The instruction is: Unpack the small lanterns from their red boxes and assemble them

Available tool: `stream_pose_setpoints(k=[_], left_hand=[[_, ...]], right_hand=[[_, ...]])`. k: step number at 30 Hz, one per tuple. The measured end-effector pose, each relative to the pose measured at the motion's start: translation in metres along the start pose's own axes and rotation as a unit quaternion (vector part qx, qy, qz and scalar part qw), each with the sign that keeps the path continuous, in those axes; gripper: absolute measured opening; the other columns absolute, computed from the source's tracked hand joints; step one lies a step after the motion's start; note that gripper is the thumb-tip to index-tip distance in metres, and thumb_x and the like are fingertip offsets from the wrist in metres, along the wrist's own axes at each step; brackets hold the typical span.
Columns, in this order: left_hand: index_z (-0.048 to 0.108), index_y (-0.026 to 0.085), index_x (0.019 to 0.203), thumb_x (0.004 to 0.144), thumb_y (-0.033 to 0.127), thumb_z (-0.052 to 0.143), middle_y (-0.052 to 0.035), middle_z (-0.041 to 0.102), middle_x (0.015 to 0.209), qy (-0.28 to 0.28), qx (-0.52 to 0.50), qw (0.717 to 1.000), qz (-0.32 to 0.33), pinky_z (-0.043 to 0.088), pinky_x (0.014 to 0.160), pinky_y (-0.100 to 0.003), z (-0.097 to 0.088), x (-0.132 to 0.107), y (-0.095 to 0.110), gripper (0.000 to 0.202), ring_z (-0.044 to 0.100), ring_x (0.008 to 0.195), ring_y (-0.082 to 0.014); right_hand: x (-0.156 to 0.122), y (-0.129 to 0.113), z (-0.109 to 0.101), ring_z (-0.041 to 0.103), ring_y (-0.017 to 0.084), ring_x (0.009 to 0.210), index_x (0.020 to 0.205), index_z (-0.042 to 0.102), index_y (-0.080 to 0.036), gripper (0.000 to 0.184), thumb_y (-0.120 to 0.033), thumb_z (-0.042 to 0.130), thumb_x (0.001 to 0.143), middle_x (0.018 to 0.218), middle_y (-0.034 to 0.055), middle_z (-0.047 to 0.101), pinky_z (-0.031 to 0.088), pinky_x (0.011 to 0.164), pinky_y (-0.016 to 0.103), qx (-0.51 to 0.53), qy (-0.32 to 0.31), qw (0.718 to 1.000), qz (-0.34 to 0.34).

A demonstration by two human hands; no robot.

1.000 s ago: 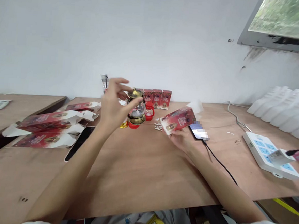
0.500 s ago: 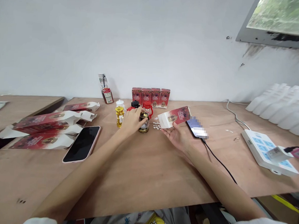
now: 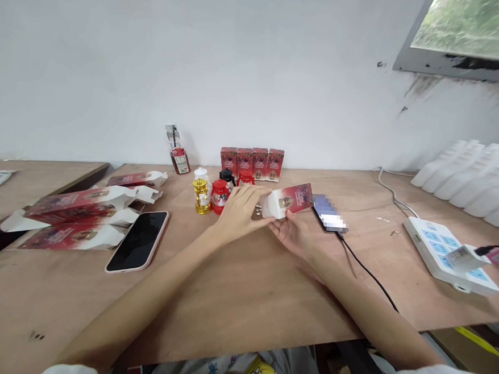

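Note:
My right hand (image 3: 294,234) holds a red printed carton (image 3: 295,199) tilted, its white open flap end pointing left. My left hand (image 3: 242,210) is at that open end, its fingers and thumb curved round the mouth. The dark-and-gold small lantern it gripped earlier is hidden behind the hand or inside the carton; which of these I cannot tell. Left of this hand stand small lanterns: a gold one (image 3: 201,196), a white one (image 3: 202,175), a black one (image 3: 227,177) and red ones (image 3: 220,196). Small round white discs (image 3: 258,210) lie partly hidden beyond my left hand.
Several upright red cartons (image 3: 251,163) stand by the wall. Flattened open cartons (image 3: 77,203) and a pink-edged phone (image 3: 138,242) lie left. Another phone (image 3: 329,214) with a cable and a white power strip (image 3: 450,255) are right. A bottle (image 3: 178,156) stands at the back.
My left hand has moved right from among the lanterns to the carton's open end, and the dark-and-gold lantern has left its spot. The carton has shifted slightly left and down.

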State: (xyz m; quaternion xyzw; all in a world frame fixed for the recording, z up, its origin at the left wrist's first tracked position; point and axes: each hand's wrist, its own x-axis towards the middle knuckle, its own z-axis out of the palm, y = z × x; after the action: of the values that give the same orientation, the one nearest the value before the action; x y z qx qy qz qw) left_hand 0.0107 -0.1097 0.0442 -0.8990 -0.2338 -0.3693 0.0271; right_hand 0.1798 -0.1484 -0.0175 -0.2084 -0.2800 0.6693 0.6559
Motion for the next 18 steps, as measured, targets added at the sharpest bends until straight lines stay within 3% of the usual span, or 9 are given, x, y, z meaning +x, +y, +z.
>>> stream_pose_setpoints(k=[6,11,18], left_hand=[[0.052,0.019,0.103,0.079,0.037,0.063,-0.0100,0.061,0.111,0.031,-0.016,0.999,-0.021,0.040,0.087,-0.036,0.005,-0.002,0.004,0.032,0.054,0.105,-0.0233],[0.047,0.018,0.084,0.065,0.038,0.068,-0.0091,0.056,0.096,-0.015,0.040,0.998,-0.041,0.039,0.078,-0.037,0.003,0.000,0.006,0.035,0.051,0.092,-0.0253],[0.042,0.019,0.081,0.066,0.042,0.063,-0.0062,0.057,0.089,-0.020,0.080,0.993,-0.085,0.033,0.075,-0.037,0.007,-0.002,0.014,0.035,0.052,0.087,-0.0246]], right_hand=[[-0.001,0.001,0.001,0.066,0.012,0.088,0.088,0.062,-0.024,0.014,-0.017,0.062,0.076,0.094,-0.0029,0.071,0.054,0.082,0.025,-0.001,0.000,1.000,-0.010],[-0.001,0.003,-0.002,0.066,0.011,0.084,0.090,0.063,-0.023,0.021,-0.015,0.064,0.070,0.095,-0.0038,0.071,0.055,0.075,0.023,-0.021,-0.001,1.000,-0.007],[0.000,0.003,-0.004,0.065,0.011,0.080,0.091,0.064,-0.023,0.025,-0.016,0.067,0.066,0.092,-0.0041,0.071,0.054,0.070,0.023,-0.037,0.025,0.999,-0.029]])
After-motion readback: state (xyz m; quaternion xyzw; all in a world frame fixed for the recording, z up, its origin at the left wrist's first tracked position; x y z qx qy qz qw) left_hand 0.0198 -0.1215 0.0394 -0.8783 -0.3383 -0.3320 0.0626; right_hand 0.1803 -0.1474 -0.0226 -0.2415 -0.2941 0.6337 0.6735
